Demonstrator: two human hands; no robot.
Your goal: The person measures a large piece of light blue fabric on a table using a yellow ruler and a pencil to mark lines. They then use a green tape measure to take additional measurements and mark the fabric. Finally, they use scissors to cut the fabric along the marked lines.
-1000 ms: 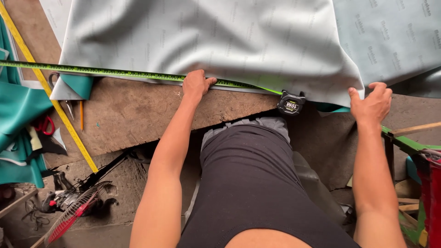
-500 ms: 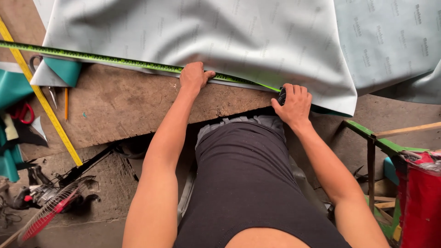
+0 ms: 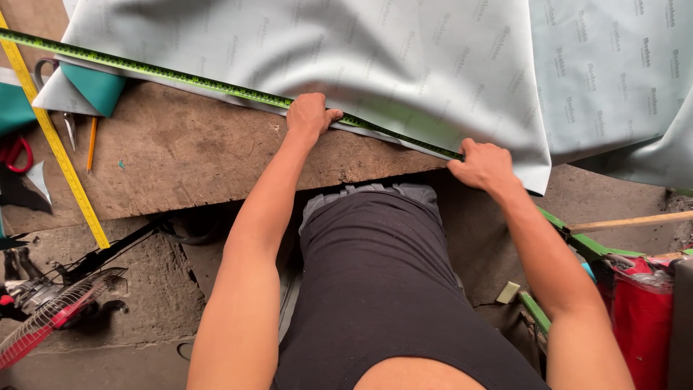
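Observation:
A pale grey sheet of material [image 3: 375, 65] with small printed marks lies over a worn wooden table [image 3: 188, 166]. A green measuring tape [image 3: 180, 76] runs along the sheet's near edge from the far left to my right hand. My left hand [image 3: 309, 115] presses down on the tape and the sheet edge near the middle. At the table's front edge my right hand [image 3: 485, 166] grips the tape's end; the tape's case is hidden under this hand.
A yellow ruler [image 3: 54, 141] lies slanted at the left, with a pencil [image 3: 92, 143], scissors [image 3: 18, 155] and teal material [image 3: 97, 87]. A fan [image 3: 50, 310] lies on the floor at lower left. A red container [image 3: 642, 318] and green frame [image 3: 577, 242] stand at right.
My right hand moved left from the sheet's hanging corner to the tape's case and now covers it. My left hand stayed pressed on the tape.

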